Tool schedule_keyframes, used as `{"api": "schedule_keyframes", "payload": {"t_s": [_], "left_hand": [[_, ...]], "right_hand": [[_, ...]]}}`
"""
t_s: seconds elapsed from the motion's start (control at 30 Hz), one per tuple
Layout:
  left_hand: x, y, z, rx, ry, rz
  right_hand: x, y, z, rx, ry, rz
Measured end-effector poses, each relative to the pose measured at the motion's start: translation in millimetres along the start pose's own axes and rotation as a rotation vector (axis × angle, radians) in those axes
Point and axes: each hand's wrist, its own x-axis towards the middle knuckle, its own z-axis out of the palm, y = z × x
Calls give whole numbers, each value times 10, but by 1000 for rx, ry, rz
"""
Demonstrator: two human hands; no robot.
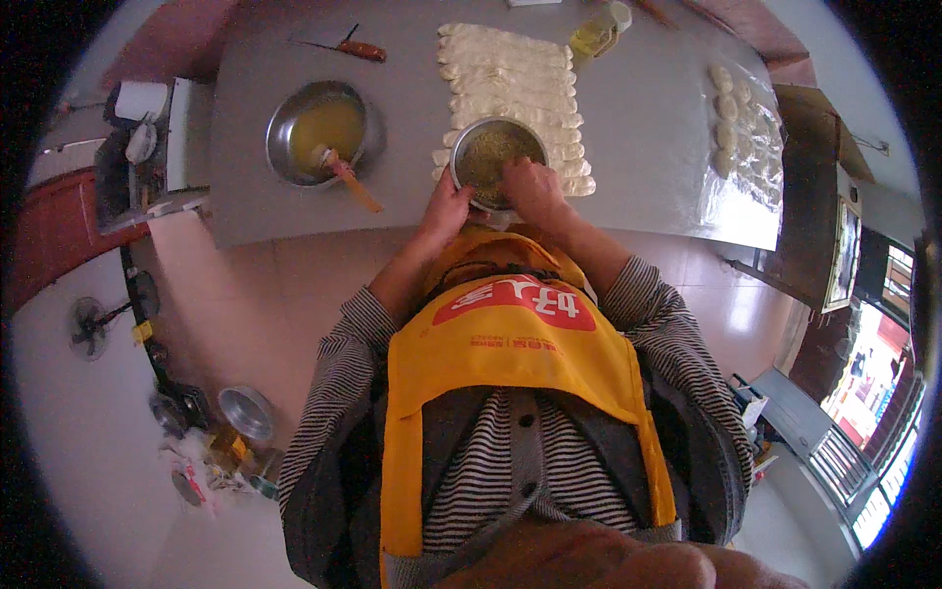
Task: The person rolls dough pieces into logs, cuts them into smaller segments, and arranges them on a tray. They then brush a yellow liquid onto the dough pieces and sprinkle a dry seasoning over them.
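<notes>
My left hand (449, 206) holds a round metal bowl (458, 151) by its near left side. Inside the bowl lies a greenish-yellow, crumbly filling (489, 154). The fingers of my right hand (531, 184) reach into it at the right; their tips are hidden, so I cannot tell whether they pinch any. Beneath and beyond the bowl, flattened strips of pale dough (508, 73) lie side by side in a long column on the grey table (640, 147).
At the left stand a large steel bowl (276, 147) of yellow liquid with a wooden-handled brush (353, 180) and, farther back, a red-handled tool (362, 50). A jar of yellow oil (592, 37) is at the back. Dough pieces (725, 107) lie under plastic film (758, 162) at the right.
</notes>
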Motion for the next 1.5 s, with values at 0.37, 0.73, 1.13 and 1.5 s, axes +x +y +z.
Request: {"api": "schedule_keyframes", "payload": {"t_s": [0.37, 0.73, 1.13, 1.5], "left_hand": [[170, -157, -342, -150, -56, -65], [69, -724, -933, 239, 180, 81], [-260, -451, -855, 297, 288, 50], [-312, -462, -829, 350, 262, 128]], "right_hand": [[260, -93, 114, 196, -2, -88], [586, 466, -496, 752, 181, 230], [2165, 1252, -452, 318, 374, -202], [3440, 1645, -575, -520, 437, -140]]}}
